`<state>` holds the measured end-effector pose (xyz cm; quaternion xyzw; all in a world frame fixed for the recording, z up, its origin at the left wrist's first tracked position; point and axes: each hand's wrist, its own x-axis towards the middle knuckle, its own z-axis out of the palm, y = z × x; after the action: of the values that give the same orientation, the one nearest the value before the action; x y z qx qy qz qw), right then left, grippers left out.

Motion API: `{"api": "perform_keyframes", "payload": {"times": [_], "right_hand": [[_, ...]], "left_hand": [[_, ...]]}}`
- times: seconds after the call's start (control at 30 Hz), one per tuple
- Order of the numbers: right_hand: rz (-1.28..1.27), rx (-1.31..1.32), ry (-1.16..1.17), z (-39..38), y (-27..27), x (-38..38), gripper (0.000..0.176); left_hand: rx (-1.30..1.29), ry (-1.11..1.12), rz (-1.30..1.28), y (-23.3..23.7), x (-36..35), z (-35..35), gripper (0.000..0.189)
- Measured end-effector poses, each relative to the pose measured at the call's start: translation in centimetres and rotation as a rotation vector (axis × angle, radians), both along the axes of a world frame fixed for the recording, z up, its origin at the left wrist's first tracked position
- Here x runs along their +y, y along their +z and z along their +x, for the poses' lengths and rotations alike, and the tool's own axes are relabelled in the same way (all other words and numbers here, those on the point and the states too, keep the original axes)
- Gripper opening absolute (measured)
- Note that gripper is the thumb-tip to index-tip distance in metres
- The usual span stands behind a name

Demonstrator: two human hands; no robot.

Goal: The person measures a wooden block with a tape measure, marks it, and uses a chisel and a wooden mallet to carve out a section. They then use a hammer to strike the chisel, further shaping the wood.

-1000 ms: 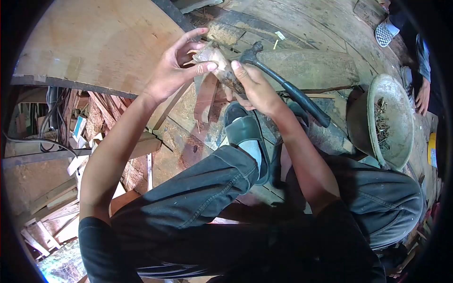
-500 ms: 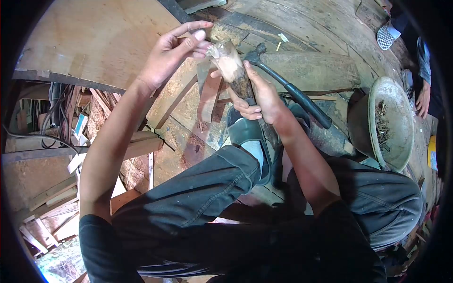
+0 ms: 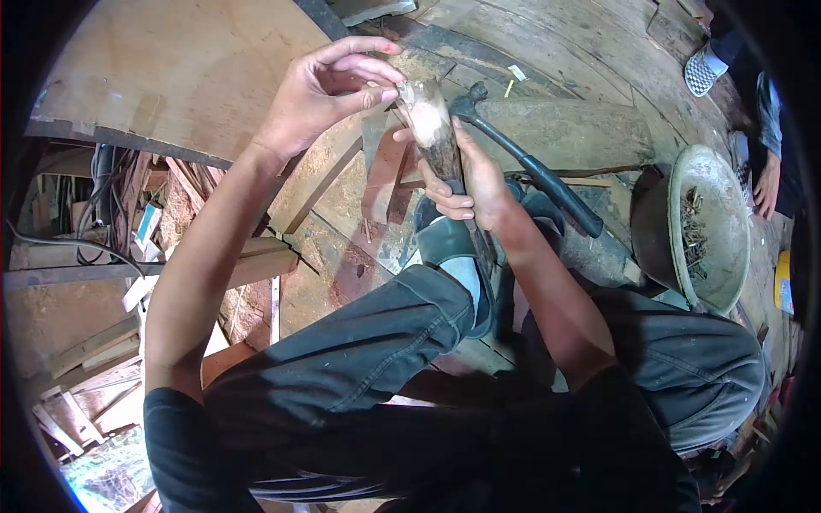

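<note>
My right hand (image 3: 469,184) is wrapped round a rough piece of wood (image 3: 430,128), dark at its lower part and pale at its splintered upper end. My left hand (image 3: 329,90) is beside that upper end, its thumb tip at the pale edge and its other fingers curved and apart. A hammer (image 3: 534,162) with a black handle lies just right of my right hand, its head upper left on a wooden board (image 3: 564,128).
A worn tub (image 3: 723,227) holding many small pieces stands at the right. Beyond it are another person's hand (image 3: 767,185) and checkered shoe (image 3: 701,73). A plywood sheet (image 3: 171,77) spans the upper left, above wood offcuts (image 3: 94,359) and cables (image 3: 104,192).
My left hand has turned, and its thumb has moved down and right to the wood's upper end. The wood, still in my right hand, has shifted slightly right and stands more upright.
</note>
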<state>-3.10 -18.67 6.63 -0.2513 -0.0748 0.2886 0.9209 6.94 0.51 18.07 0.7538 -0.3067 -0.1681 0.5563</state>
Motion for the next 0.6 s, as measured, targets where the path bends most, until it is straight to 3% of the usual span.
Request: {"api": "perform_keyframes", "payload": {"times": [0.37,0.4,0.5,0.6], "right_hand": [[-0.115,0.027,-0.004,-0.2,-0.8,0.2,0.072],[-0.158,0.140,0.013,-0.3,-0.8,0.3,0.071],[-0.267,0.048,-0.066,-0.6,-0.8,0.4,0.069],[-0.094,0.070,-0.024,-0.5,-0.9,0.6,0.062]], "left_hand": [[0.034,0.079,0.121,0.6,0.7,-0.5,0.043],[0.053,0.101,0.129,0.4,0.3,-0.3,0.044],[0.016,0.105,0.151,-0.4,0.4,0.0,0.047],[0.023,0.085,0.122,-0.5,0.7,0.0,0.045]]}}
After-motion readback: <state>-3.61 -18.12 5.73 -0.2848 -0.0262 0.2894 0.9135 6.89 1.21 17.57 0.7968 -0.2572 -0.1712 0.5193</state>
